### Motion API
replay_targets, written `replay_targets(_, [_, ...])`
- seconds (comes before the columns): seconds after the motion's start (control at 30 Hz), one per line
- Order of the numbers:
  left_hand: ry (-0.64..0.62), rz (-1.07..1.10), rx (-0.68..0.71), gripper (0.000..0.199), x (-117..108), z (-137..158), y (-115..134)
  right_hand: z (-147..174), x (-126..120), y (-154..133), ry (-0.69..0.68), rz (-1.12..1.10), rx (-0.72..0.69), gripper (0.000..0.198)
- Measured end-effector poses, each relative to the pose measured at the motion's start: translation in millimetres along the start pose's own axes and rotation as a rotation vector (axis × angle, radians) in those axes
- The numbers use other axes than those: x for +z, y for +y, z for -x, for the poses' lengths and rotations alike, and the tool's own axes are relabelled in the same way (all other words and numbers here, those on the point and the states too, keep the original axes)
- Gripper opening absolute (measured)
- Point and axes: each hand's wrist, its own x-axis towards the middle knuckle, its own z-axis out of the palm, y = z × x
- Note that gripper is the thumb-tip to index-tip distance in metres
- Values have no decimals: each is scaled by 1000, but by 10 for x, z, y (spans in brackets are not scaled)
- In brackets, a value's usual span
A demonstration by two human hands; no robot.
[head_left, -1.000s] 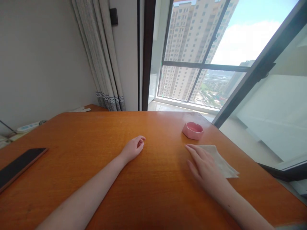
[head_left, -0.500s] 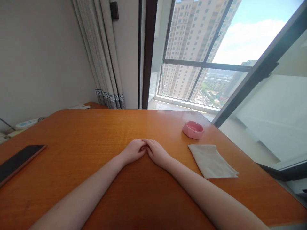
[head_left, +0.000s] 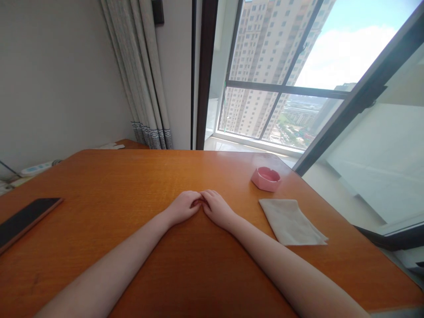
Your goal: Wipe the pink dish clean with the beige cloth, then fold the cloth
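My left hand (head_left: 183, 206) and my right hand (head_left: 217, 208) lie on the wooden table (head_left: 132, 176), meeting at the fingertips. Both are loosely closed, with the fingers curled and pressed together. Nothing shows in the small gap between the thumbs. Beyond my right hand, toward the far right corner, sits a pink ashtray (head_left: 266, 181) with notches in its rim. A folded beige cloth (head_left: 291, 223) lies flat to the right of my right forearm, nearer to me than the ashtray.
At the left edge a dark tablet-like slab (head_left: 28, 221) with a brownish rim lies on the table. Past the left edge is a white power strip (head_left: 38, 169). A grey curtain (head_left: 142, 79) hangs behind, and a tall window (head_left: 281, 88) stands beyond the far right side.
The fingers of my right hand have drawn back slightly from on top of my left fingers, so the tips now meet. The ashtray and cloth stay where they were.
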Motion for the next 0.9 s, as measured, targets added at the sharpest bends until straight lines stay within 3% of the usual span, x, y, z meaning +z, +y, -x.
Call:
replay_targets(0.13, [5, -1, -20, 13, 9, 4, -25, 5, -55, 12, 16, 19, -12, 45])
replay_targets(0.27, [9, 14, -43, 23, 14, 12, -49, 28, -486, 150, 225, 188, 77, 59])
replay_targets(0.37, [7, 27, -51, 24, 13, 18, -55, 111, -937, 353, 390, 358, 283, 57])
replay_targets(0.47, [3, 35, -63, 24, 13, 21, -56, 233, -1200, 560, 361, 549, 552, 49])
replay_targets(0.57, [-1, 34, -74, 24, 13, 18, -55, 316, -1196, 707, 177, 636, 791, 38])
replay_targets(0.63, [-3, 29, -78, 24, 12, 13, -51, 332, -1128, 789, 122, 634, 857, 36])
replay_targets(0.9, [7, 30, -60, 23, 18, 19, -59, 434, -1106, 1312, 159, 643, 771, 31])
